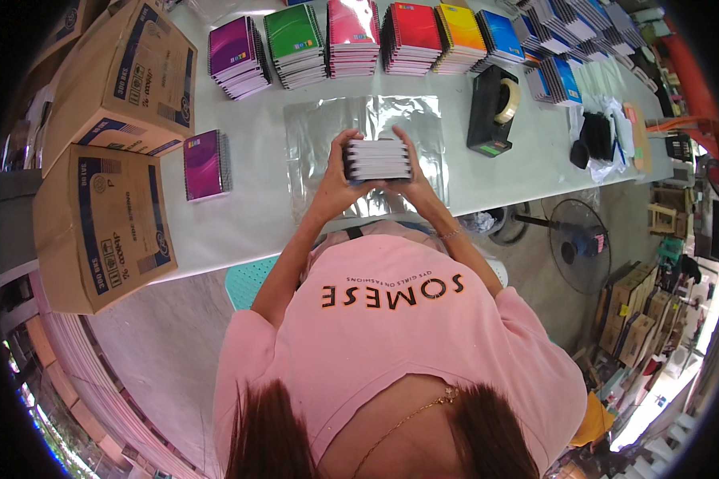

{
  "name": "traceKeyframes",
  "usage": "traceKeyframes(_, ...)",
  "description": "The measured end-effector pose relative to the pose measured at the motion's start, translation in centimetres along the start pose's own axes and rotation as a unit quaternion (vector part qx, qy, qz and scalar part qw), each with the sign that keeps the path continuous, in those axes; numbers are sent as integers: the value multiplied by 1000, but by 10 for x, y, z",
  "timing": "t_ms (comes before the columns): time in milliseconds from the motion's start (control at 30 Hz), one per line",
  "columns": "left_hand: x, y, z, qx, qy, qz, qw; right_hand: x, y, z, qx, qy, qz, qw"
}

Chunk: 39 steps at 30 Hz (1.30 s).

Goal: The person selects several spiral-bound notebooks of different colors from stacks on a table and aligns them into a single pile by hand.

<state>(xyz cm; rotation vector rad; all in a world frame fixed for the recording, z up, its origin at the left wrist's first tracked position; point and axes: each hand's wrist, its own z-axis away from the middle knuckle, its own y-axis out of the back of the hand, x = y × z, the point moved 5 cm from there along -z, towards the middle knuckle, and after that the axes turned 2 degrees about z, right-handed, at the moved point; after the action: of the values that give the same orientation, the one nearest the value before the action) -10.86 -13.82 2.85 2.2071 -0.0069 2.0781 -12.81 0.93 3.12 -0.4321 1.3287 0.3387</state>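
Between my two hands is a stack of spiral notebooks (378,160), its page edges and bindings facing me. My left hand (342,172) grips the stack's left side, and my right hand (410,166) grips its right side. Both hands have fingers wrapped round the ends. Beneath the stack a clear plastic sheet or bag (311,128) lies flat on the table, shiny and creased. A single purple spiral notebook (206,166) lies apart to the left. The covers of the held notebooks are mostly hidden.
Along the table's far side stand stacks of purple (233,49), green (295,36), pink (353,28), red (413,32), yellow (460,32) and blue notebooks (500,36). A black tape dispenser (487,112) sits to the right. Cardboard boxes (108,223) line the left. A fan (579,246) stands beyond the table's right front edge.
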Motion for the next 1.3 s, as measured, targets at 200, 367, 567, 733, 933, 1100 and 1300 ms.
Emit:
traceKeyframes(200,-26,9,2,-28,5,53,998,30,-10,-14,11,20,34,999)
traceKeyframes(367,-33,13,5,-16,15,60,998,22,-6,-13,-30,20,89,995)
traceKeyframes(567,-17,14,11,-25,-35,-75,996,13,-1,-11,-35,83,188,978)
traceKeyframes(733,-20,10,23,-32,-4,-55,998,18,-3,-7,-65,48,212,974)
traceKeyframes(933,-30,11,21,-19,-3,-74,997,32,3,-11,-85,-14,124,989)
traceKeyframes(1100,-38,12,32,17,48,-63,997,17,0,-5,-56,63,211,974)
traceKeyframes(1300,-24,1,24,38,69,46,996,39,15,-3,-64,35,79,994)
